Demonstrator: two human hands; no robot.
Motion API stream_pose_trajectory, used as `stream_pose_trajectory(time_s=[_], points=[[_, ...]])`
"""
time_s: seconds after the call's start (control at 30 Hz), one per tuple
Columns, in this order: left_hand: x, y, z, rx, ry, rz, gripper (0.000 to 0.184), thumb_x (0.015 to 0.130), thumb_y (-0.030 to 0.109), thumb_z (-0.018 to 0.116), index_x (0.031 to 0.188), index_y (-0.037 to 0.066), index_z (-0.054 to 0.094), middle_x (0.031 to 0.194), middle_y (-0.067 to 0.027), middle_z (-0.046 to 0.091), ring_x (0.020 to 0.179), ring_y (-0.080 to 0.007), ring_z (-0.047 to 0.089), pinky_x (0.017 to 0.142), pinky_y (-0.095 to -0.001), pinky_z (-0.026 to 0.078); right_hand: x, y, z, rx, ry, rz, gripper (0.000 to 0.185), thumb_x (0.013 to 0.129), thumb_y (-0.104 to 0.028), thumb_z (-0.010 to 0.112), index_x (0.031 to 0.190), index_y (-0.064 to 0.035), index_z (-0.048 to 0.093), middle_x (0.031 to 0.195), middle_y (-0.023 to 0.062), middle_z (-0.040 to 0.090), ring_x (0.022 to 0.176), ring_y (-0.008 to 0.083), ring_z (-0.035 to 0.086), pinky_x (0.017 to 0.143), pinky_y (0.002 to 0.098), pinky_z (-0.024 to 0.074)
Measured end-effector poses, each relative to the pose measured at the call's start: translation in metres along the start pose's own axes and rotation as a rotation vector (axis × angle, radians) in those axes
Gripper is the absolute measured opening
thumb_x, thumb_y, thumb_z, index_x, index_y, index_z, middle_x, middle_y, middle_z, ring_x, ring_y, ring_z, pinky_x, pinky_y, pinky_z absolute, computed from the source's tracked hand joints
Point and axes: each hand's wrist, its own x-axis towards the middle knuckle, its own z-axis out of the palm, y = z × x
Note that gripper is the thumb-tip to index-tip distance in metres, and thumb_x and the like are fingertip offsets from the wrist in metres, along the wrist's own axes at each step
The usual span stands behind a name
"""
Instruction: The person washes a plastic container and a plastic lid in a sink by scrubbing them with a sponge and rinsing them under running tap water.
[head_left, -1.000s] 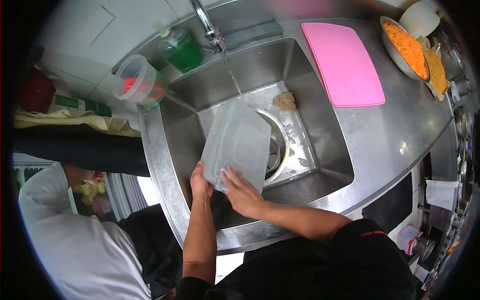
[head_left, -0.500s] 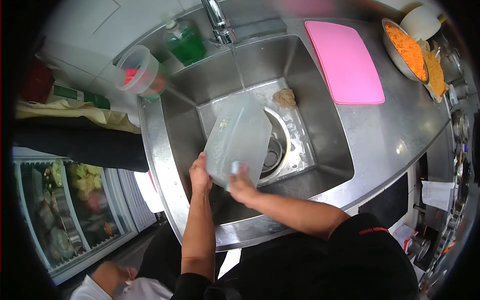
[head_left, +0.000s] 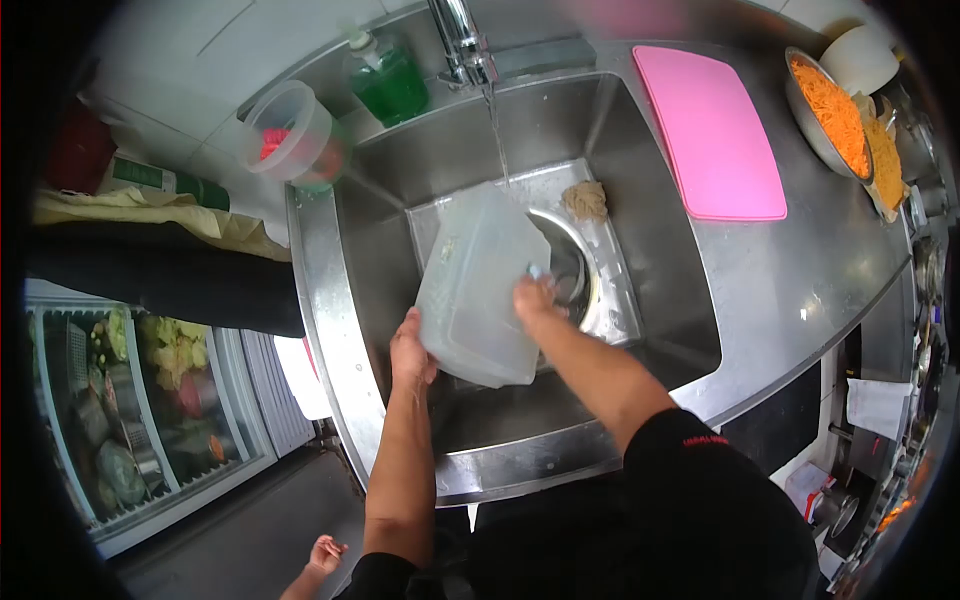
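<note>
A translucent plastic container is tilted over the metal sink. My left hand grips its lower left edge. At the container's right side is my right hand, closed round a small pale thing, perhaps a sponge, mostly hidden by the fingers. Water runs from the faucet behind the container. Below it, a round vessel is partly covered, and a beige crumpled scrubber or cloth lies on the sink floor.
Right of the sink lie a pink board and a bowl of orange shreds. Behind left stand a green soap bottle and a clear tub. At lower left are an open food fridge and another person's hand.
My right hand has moved from the container's lower part up to its right side. The other person has mostly left the view, and the fridge contents now show.
</note>
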Motion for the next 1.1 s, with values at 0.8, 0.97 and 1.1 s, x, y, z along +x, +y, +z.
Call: stream_pose_trajectory(time_s=[0.8,0.97,1.1], points=[[-0.012,-0.004,0.054,0.104,0.02,0.261,0.042,0.097,0.033,0.06,0.064,0.007,0.056,0.057,0.001,0.053,0.049,-0.0083,0.043,0.045,-0.0313,0.036,-0.113,-0.006,-0.001,0.228,0.269,-0.725,0.092,0.091,-0.055,0.056,0.15,0.0061,0.02,0.152,0.0321,0.023,0.142,0.0429,0.026,0.117,0.0456,0.0245],[-0.07,-0.006,0.102,0.641,-0.036,0.689,0.041,0.092,0.036,0.064,0.07,0.002,0.058,0.06,-0.0182,0.059,0.05,-0.0277,0.056,0.056,-0.0437,0.049,-0.071,-0.018,-0.085,0.039,0.404,-0.565,0.087,0.089,-0.055,0.059,0.146,0.0046,0.033,0.145,0.0326,0.036,0.135,0.0436,0.038,0.111,0.0437,0.0337],[-0.101,-0.014,0.128,0.829,-0.074,0.858,0.038,0.09,0.035,0.063,0.071,0.003,0.057,0.066,-0.0224,0.062,0.061,-0.0425,0.061,0.061,-0.0514,0.049,-0.021,-0.014,-0.12,0.019,0.418,-0.63,0.067,0.097,-0.051,0.045,0.14,0.0007,0.046,0.142,0.0288,0.044,0.132,0.0446,0.041,0.11,0.0458,0.0342]])
